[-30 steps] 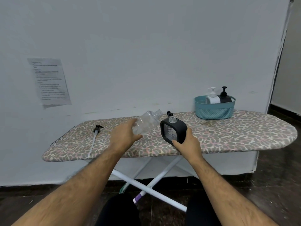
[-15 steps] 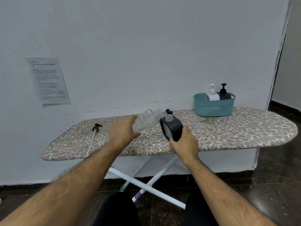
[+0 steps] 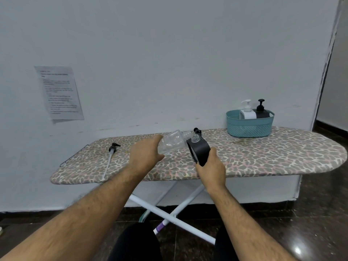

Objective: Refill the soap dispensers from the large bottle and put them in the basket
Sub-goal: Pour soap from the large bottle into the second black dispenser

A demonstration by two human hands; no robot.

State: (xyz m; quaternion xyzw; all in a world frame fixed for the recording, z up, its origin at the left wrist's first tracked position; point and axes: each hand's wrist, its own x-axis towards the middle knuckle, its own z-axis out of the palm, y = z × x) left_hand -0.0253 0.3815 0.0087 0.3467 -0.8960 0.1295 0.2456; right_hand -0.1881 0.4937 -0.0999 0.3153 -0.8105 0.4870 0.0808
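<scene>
Left hand [image 3: 146,154]: I grip the clear bottle [image 3: 172,141] round its base, fingers curled about it, and it lies tipped over on its side, neck pointing right.
Bottle neck: it sits right at the open mouth of the black dispenser [image 3: 199,148]; I can't tell if the two touch.
Right hand [image 3: 211,169]: I hold the dispenser from below, thumb up its right side, tilted a bit to the left, above the near part of the board [image 3: 263,157].
Pump head [image 3: 197,130]: a small black one shows just behind the dispenser's mouth, on the board.
Loose pump [image 3: 112,148]: black top with a long pale tube, lying well to the left on the board.
Basket [image 3: 249,127]: teal, at the far right of the board by the wall, well apart from my hands.
In the basket: a white dispenser [image 3: 247,112] and a dark dispenser [image 3: 262,111], side by side, upright, pumps on.
Wall: a printed sheet [image 3: 59,92] is stuck on the left; the text is too blurred to read.
</scene>
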